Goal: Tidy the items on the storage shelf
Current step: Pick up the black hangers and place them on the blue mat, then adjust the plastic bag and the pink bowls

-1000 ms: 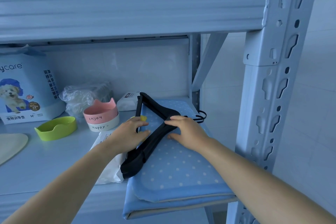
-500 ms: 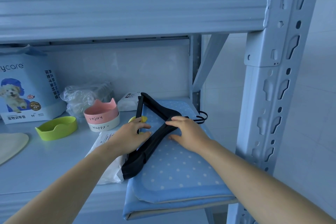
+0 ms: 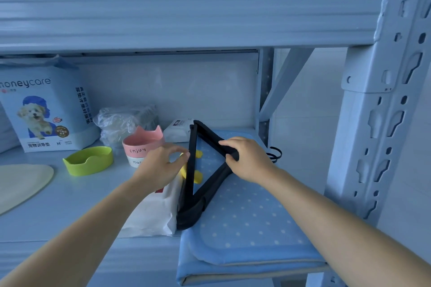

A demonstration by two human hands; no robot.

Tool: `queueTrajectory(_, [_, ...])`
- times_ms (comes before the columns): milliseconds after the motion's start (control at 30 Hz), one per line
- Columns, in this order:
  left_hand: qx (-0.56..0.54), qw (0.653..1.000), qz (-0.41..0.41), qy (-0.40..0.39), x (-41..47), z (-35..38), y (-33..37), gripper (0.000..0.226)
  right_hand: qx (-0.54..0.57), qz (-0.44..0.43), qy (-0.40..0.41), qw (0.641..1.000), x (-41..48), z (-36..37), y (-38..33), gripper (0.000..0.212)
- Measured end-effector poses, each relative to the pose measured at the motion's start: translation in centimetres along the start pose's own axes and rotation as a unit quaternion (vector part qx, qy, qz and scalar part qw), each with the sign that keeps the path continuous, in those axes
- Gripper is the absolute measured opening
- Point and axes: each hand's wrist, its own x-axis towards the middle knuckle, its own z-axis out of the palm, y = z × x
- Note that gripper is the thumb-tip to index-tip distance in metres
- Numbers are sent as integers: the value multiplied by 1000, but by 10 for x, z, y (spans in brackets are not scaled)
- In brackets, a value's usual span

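A stack of black hangers lies on a folded blue dotted mat at the right end of the shelf. My right hand grips the hangers' upper arm near the hooks. My left hand pinches the straight bar of the hangers with thumb and forefinger. A yellow object shows under the hangers, partly hidden by the bar and my left hand. A white wipes pack lies beneath my left wrist.
A pink cat-ear bowl stacked on a white one, a green bowl, a crumpled plastic bag, a dog pad pack, a cream mat and a white pack sit on the shelf. A steel post stands right.
Both hands have lifted and turned the hangers more upright, opening the triangle. My right hand went from resting on them to gripping. The yellow object now shows more.
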Motion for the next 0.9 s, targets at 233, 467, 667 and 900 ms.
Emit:
queueTrajectory(233, [17, 999, 1, 32, 17, -35, -38, 21, -17, -27, -17, 999, 42, 15, -36, 37])
queueTrajectory(467, [55, 997, 21, 43, 51, -73, -94, 25, -47, -19, -11, 999, 101, 42, -75, 34])
queueTrajectory(667, [73, 996, 23, -35, 78, -92, -149, 31, -46, 21, -30, 998, 147, 76, -108, 36])
queueTrajectory(900, [92, 979, 114, -140, 102, -76, -210, 31, -114, 90, -99, 984, 177, 116, -121, 36])
